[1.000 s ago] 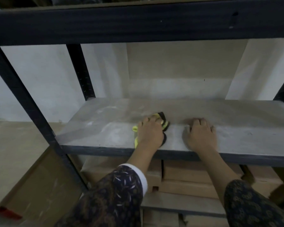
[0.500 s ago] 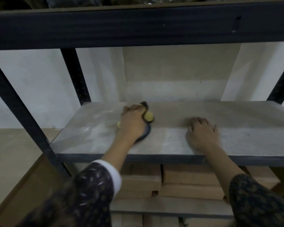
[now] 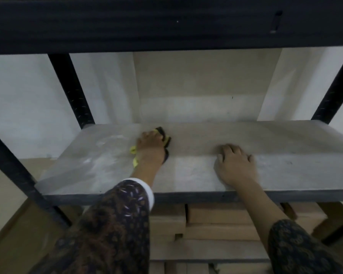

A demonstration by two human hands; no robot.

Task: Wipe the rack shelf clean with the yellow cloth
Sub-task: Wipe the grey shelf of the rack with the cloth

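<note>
The grey rack shelf (image 3: pixel 297 155) runs across the middle of the view, with pale dusty smears on its left part (image 3: pixel 105 155). My left hand (image 3: pixel 150 144) lies on the yellow cloth (image 3: pixel 167 139) near the back of the shelf, left of centre, fingers curled over the bunched cloth. The cloth has black parts and peeks out at the fingertips and beside the wrist; most of it is hidden under the hand. My right hand (image 3: pixel 235 165) rests palm down on the bare shelf to the right, holding nothing.
A black upper beam (image 3: pixel 166 22) crosses overhead, close above the shelf opening. Black uprights (image 3: pixel 71 89) stand at the shelf's corners. Cardboard boxes (image 3: pixel 216 220) are stacked on the level below. A pale wall stands behind the rack.
My left hand has pushed the cloth from near the shelf's front edge toward the back and slightly left. My right hand has stayed in place on the shelf.
</note>
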